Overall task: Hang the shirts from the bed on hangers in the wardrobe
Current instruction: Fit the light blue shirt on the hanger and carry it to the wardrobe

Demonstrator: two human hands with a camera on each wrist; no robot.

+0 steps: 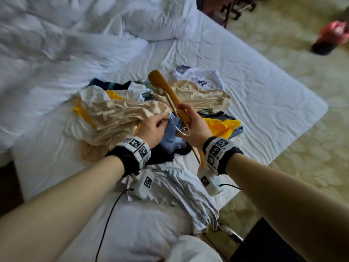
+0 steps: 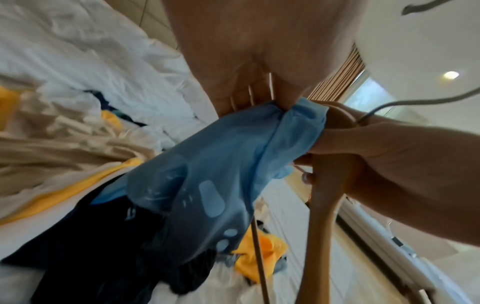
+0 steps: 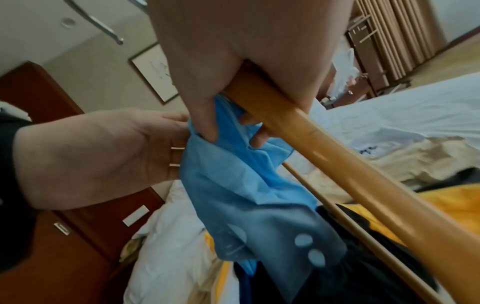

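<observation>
My right hand [image 1: 190, 120] grips a wooden hanger [image 1: 166, 89] at its middle, near the metal hook [image 1: 179, 129], and holds it above the bed. In the right wrist view the hanger [image 3: 324, 148] runs down to the right from my fist. My left hand [image 1: 153, 125] pinches the edge of a light blue shirt [image 1: 173, 133] with pale printed spots, right beside the hanger. The blue shirt [image 2: 207, 174] hangs from both hands onto dark clothes below. The blue shirt [image 3: 233, 185] bunches between my two hands. A pile of shirts [image 1: 117, 114], beige, yellow, white and dark, lies underneath.
The white bed sheet [image 1: 255, 95] is rumpled, with a duvet [image 1: 56, 44] heaped at the far left. A white shirt with dark lettering [image 1: 202, 80] lies beyond the pile. Patterned carpet [image 1: 292, 44] lies to the right, with a red and black item [image 1: 332, 36] on it.
</observation>
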